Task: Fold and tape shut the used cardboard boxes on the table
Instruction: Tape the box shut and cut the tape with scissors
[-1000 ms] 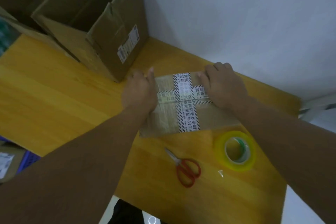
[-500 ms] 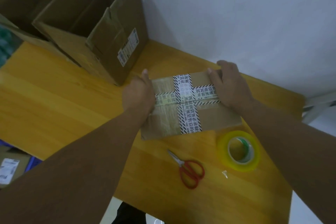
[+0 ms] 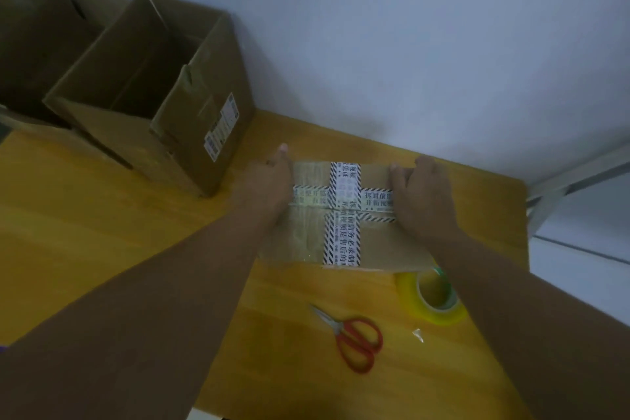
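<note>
A small flat cardboard box [image 3: 378, 245], sealed with a cross of white printed tape, is in the middle of the yellow wooden table [image 3: 102, 232]. My left hand [image 3: 269, 187] grips its left side with the thumb pointing away from me. My right hand [image 3: 422, 198] grips its right side, thumb lying on the top face. The box's near right corner overlaps the roll of clear yellowish tape [image 3: 433, 297]. Red-handled scissors [image 3: 354, 337] lie shut in front of the box.
A large open cardboard box [image 3: 191, 133] with a shipping label stands at the back left, and another open box [image 3: 34, 44] is behind it. A white wall runs along the table's far edge. A small scrap of tape [image 3: 417, 334] lies near the roll.
Both hands have shifted outward to the box's sides. The box now sits a little nearer the tape roll and covers the roll's far rim.
</note>
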